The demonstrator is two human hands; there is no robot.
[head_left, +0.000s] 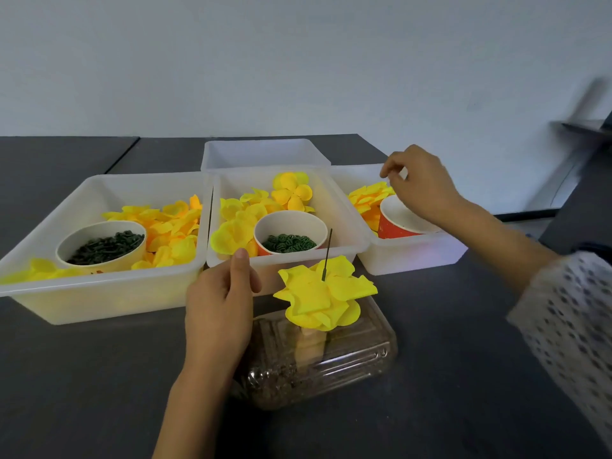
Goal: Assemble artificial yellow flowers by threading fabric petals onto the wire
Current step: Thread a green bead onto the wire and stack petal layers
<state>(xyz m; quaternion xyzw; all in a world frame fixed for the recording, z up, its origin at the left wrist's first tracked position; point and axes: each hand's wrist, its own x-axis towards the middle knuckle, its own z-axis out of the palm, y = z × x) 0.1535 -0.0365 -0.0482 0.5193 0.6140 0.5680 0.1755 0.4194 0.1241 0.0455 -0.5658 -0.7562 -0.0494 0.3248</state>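
A half-built yellow flower (pixel 326 293) of stacked fabric petals sits on a thin dark wire (pixel 328 253). The wire stands upright from a beige block in a clear plastic box (pixel 357 356). My left hand (pixel 222 306) hovers just left of the flower with the thumb up and the fingers loosely curled, holding nothing that I can see. My right hand (pixel 420 183) is raised over the right bin (pixel 414 256), above a red paper cup (pixel 395 226). Its thumb and fingertips are pinched together, and no piece shows between them. Loose yellow petals (pixel 238 233) fill the middle bin (pixel 298 261).
The left bin (pixel 99 296) holds more yellow petals and a cup of dark green pieces (pixel 102 246). A cup of green rings (pixel 289 241) stands in the middle bin. An empty white bin (pixel 265 154) sits behind. All rest on a dark table (pixel 447 376) against a pale wall.
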